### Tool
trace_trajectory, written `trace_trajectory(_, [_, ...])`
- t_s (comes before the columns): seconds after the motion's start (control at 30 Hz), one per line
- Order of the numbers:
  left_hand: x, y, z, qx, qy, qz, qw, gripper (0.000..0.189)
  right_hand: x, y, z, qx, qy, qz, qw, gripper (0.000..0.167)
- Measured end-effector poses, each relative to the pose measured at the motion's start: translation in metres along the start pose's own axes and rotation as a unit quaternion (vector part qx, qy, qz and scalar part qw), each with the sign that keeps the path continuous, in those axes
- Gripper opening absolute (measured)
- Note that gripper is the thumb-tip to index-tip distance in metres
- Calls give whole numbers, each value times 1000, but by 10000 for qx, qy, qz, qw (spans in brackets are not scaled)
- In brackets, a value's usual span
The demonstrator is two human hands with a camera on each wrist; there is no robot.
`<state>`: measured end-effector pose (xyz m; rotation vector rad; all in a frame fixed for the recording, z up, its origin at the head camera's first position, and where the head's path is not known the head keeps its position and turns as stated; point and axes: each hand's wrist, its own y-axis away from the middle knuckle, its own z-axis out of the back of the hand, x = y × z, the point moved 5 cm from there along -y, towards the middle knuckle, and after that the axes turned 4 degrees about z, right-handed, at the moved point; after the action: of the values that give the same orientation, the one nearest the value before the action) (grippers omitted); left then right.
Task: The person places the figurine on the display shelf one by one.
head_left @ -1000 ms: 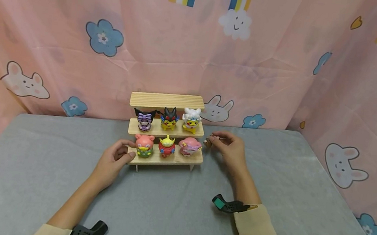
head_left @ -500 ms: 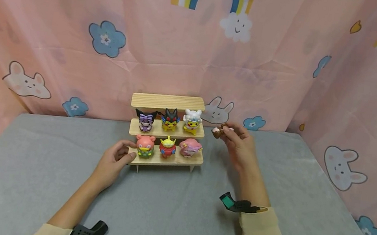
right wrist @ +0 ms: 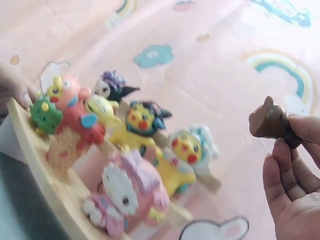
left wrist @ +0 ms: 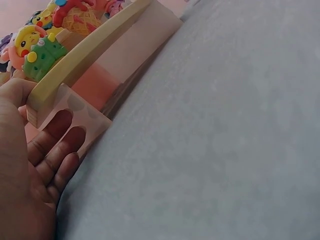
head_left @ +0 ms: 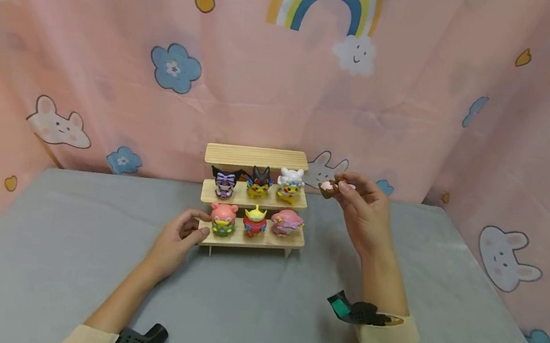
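Observation:
A three-tier wooden display shelf (head_left: pixel 257 158) stands on the grey cloth. My left hand (head_left: pixel 173 245) grips the left end of its bottom tier, thumb and forefinger at the board (left wrist: pixel 75 60) in the left wrist view. Off the shelf's right side, level with the upper tiers, my right hand (head_left: pixel 368 215) pinches a small brown and pink figurine (head_left: pixel 327 189). The right wrist view shows the brown back of this figurine (right wrist: pixel 270 120) between thumb and fingertips. Its front is turned away there.
On the bottom tier sit a pink and green figurine (head_left: pixel 223 220), a red and yellow one (head_left: pixel 255 221) and a pink one (head_left: pixel 287 223). Above them are a purple-black figurine (head_left: pixel 225 182), a dark-hooded yellow one (head_left: pixel 259 183) and a white-hatted one (head_left: pixel 290 185). A pink printed curtain (head_left: pixel 246 75) hangs behind.
My right hand has lifted the brown figurine up and away from the shelf's right side. The left hand keeps its place at the shelf's left end. The head view has shifted slightly.

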<state>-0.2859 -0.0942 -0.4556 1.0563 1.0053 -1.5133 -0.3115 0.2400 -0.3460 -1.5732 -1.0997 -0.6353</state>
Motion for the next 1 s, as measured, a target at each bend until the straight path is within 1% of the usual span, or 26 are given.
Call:
trace_trajectory(0.1, [2,-1,-5,17,92,47,9999,25,3,-4,-9,158,232,12,9996,17])
trace_trajectory(0.17, [3,-1,-7,-3,109,58,9999,24,5,-11,-18,274,431,-43,9987,15])
trace_trajectory(0.23, [4,-2,-6,-38,106,89,9999,23,5,-21,-28,386,927,-102,9949,14])
trace_trajectory(0.3, [4,-2,-5,-53,103,67,9999,23,7,-32,-37,495,1507,-110,9873,15])
trace_trajectory(0.33, [4,-2,-4,-57,90,64,9999,23,7,-37,-42,570,1803,-101,9819,17])
trace_trajectory(0.43, [3,-2,-2,-66,102,29,9999,23,8,-52,-54,855,2671,2,9599,26])
trace_trajectory(0.53, [3,-1,-1,-62,109,8,9999,23,7,-64,-65,1163,3110,119,9432,28])
trace_trajectory(0.6, [3,-1,0,-55,99,5,9999,23,6,-72,-71,1297,3354,181,9329,26])
trace_trajectory(0.73, [4,-1,0,-46,83,31,9999,23,4,-83,-81,1542,3639,244,9182,24])
trace_trajectory(0.8, [4,-1,1,-60,99,44,9999,23,2,-86,-86,1680,3762,287,9107,24])
trace_trajectory(0.9, [4,-1,1,-55,134,17,9999,24,0,-90,-92,1919,3976,354,8966,22])
trace_trajectory(0.93, [5,-2,1,-48,136,14,9999,24,-1,-91,-94,2016,4086,389,8893,21])
trace_trajectory(1.0, [5,-2,0,-35,136,-1,9999,24,-3,-92,-98,2251,4329,487,8715,20])
